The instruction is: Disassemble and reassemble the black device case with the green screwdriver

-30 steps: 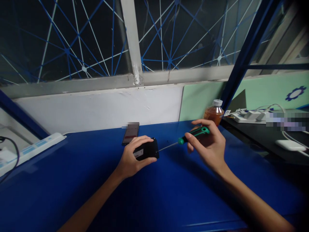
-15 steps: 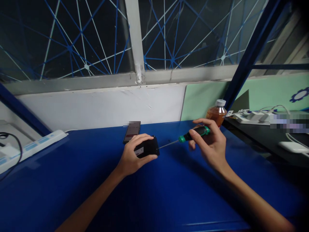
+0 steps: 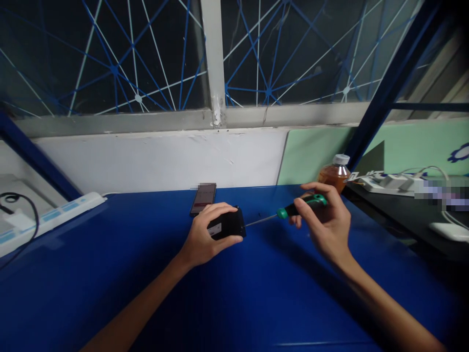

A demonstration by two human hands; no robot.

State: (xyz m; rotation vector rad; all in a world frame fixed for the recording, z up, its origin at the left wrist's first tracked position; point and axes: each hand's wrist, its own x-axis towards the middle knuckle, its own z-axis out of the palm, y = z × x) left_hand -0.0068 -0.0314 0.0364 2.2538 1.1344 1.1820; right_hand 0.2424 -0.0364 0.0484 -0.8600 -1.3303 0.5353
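We find the left hand [image 3: 202, 238] clamped across a black box [image 3: 230, 225], short of the tabletop's [image 3: 256, 293] far edge. The right hand [image 3: 330, 229] pinches a screwdriver [image 3: 290, 210], its tip apparently at the box's right end. That placement is unchanged over the last second; we judge work there ongoing. A phone [image 3: 204, 197] lies beyond.

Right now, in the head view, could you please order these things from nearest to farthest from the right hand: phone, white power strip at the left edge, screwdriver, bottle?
1. Screwdriver: held in the right hand.
2. Bottle: just behind that hand.
3. Phone: to the left, near the back of the blue table.
4. White power strip: far left.
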